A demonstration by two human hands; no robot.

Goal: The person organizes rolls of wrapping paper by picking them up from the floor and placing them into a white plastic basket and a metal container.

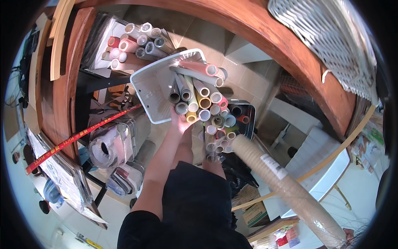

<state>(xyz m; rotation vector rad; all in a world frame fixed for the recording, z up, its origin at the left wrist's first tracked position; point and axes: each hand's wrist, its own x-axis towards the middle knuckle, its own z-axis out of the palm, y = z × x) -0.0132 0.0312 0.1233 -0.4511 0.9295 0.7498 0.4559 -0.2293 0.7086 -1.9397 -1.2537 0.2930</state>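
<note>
Pale floor tiles point(248, 79) fill the middle of the view, ringed from nine to three o'clock by a curved reddish-brown wooden counter edge point(286, 45). At one o'clock a white woven lattice panel point(327, 37) lies on that counter. From the centre toward five o'clock runs a long beige cardboard tube wrapped in clear film point(286, 184); the right hand point(350, 237) is mostly cut off at the rim there, so whether its fingers are closed on the tube cannot be told. At the centre, slightly toward twelve o'clock, a white plastic rectangular basket point(151, 89) tilts with its open mouth toward the camera, and a bundle of coloured paper rolls point(199, 99) pokes out of it, ends showing in grey, yellow, pink and blue. The left hand point(179, 122) grips the basket's lower rim, fingers clamped on it just below the rolls. Just below, at four o'clock of the basket, a dark bin of more rolls point(242, 114) stands on the floor. At eleven o'clock another stack of pink and grey rolls point(137, 41) lies on a shelf. A red printed ribbon point(83, 135) slants toward eight o'clock.
</note>
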